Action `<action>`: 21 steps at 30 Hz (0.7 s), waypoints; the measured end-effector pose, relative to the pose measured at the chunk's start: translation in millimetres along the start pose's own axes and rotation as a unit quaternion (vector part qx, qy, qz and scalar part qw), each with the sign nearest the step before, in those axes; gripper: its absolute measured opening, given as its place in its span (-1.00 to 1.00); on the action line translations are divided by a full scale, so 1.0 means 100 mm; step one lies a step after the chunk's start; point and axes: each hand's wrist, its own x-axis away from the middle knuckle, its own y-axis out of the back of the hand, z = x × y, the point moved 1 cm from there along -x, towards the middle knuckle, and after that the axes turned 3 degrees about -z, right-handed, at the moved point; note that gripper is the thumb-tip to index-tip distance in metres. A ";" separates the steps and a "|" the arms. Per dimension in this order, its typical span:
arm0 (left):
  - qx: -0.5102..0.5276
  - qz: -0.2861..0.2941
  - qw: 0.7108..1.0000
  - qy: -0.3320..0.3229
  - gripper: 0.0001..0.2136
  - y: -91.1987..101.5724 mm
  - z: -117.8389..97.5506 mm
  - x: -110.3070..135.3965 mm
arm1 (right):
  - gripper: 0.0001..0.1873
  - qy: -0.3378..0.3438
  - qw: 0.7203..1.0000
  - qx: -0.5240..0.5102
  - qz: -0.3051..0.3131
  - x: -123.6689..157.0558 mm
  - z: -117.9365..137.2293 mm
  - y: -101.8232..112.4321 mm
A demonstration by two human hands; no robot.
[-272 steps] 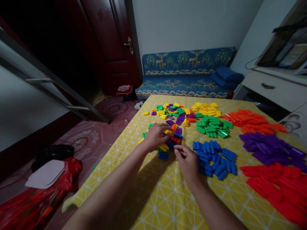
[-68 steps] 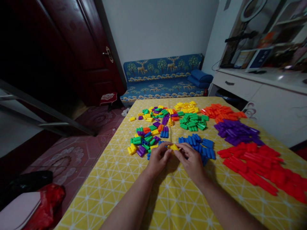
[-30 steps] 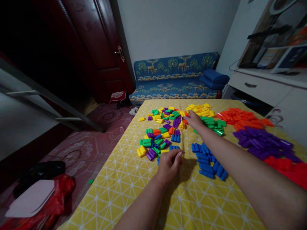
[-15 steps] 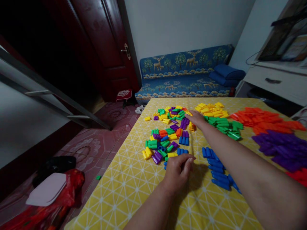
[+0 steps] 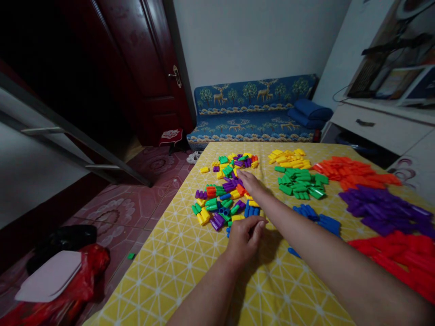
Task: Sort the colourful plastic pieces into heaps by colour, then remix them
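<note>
Plastic toy building pieces in several colours lie mixed in a loose heap (image 5: 217, 204) on the yellow patterned tablecloth. My right hand (image 5: 249, 183) reaches over the heap, fingers stretched out and touching purple pieces (image 5: 231, 184). Its palm and forearm hide some pieces beneath. My left hand (image 5: 245, 237) rests curled at the heap's near edge, close to blue pieces (image 5: 252, 209); whether anything is inside its fingers is hidden. A second mixed cluster (image 5: 238, 160) lies just beyond my right fingertips.
Single-colour piles stand to the right: yellow (image 5: 288, 158), green (image 5: 302, 182), orange (image 5: 353, 172), purple (image 5: 387, 208), red (image 5: 404, 258) and blue (image 5: 319, 218). Beyond the table is a blue sofa (image 5: 251, 122). A green piece (image 5: 131, 256) lies on the floor.
My right hand has moved left and nearer, from beside the far cluster onto the purple pieces. My left hand stays curled in nearly the same place. The view has turned slightly right.
</note>
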 end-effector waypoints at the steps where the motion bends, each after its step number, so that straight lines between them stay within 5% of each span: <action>1: -0.006 0.003 1.000 -0.008 -0.72 0.01 0.00 0.00 | -0.49 0.010 1.000 -0.017 0.007 0.09 0.07 -0.03; 6: -0.032 0.011 0.998 -0.062 -0.74 0.04 -0.03 0.03 | -0.40 0.026 0.981 -0.187 0.042 0.57 0.31 0.06; 9: -0.048 0.009 0.995 -0.083 -0.76 0.06 -0.06 0.05 | -0.42 -0.001 0.966 -0.260 0.000 0.92 0.31 0.28; 16: -0.172 -0.192 0.965 -0.058 -0.83 0.35 -0.03 -0.07 | -0.64 0.013 0.975 -0.166 -0.150 1.68 0.07 0.44; 21: -0.245 -0.178 0.953 -0.022 -0.81 0.52 0.02 -0.15 | -0.52 0.041 0.978 -0.078 -0.187 1.84 -0.08 0.22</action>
